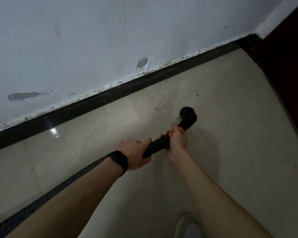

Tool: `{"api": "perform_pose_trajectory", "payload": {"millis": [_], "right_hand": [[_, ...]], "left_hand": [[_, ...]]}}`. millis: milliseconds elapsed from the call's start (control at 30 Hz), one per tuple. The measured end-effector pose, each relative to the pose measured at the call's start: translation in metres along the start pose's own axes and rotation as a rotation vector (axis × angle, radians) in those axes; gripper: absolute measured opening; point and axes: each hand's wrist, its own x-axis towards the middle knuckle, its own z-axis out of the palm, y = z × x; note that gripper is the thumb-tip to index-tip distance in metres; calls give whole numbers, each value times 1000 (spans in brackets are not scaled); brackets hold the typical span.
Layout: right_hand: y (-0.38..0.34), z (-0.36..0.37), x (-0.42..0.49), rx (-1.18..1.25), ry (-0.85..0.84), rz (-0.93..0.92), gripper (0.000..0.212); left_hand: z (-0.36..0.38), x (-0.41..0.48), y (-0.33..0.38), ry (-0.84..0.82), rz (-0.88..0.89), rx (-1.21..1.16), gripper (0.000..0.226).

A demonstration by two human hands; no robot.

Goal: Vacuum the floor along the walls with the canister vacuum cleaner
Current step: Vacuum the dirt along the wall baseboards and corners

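Observation:
A black vacuum wand (pixel 159 143) with an orange collar ends in a round black nozzle (pixel 187 112) that points down at the cream tiled floor (pixel 230 117), a short way out from the dark baseboard (pixel 110 96). My left hand (pixel 136 154), with a black band on the wrist, grips the rear of the wand. My right hand (pixel 177 138) grips it at the orange collar. A ribbed black hose (pixel 46 198) runs from the wand under my left forearm to the lower left corner. The canister is out of view.
A white scuffed wall (pixel 93 40) rises above the baseboard. Dark specks of dirt (pixel 159 107) lie on the floor left of the nozzle. A dark brown door or cabinet (pixel 289 66) stands at the right. My light shoe (pixel 187 227) shows at the bottom.

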Motion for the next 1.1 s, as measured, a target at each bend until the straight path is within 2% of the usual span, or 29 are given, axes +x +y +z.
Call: {"api": "perform_pose_trajectory", "payload": {"millis": [500, 800, 1000, 1100], "right_hand": [[-70, -15, 50, -10, 33, -64, 18], [-91, -2, 74, -146, -77, -74, 15], [-89, 21, 80, -237, -160, -76, 23], [-91, 36, 82, -282, -206, -77, 19]], "left_hand": [[-19, 73, 48, 37, -15, -62, 32], [-8, 89, 57, 110, -135, -181, 32], [-13, 84, 43, 150, -220, -215, 32], [-18, 83, 37, 160, -268, -248, 31]]}}
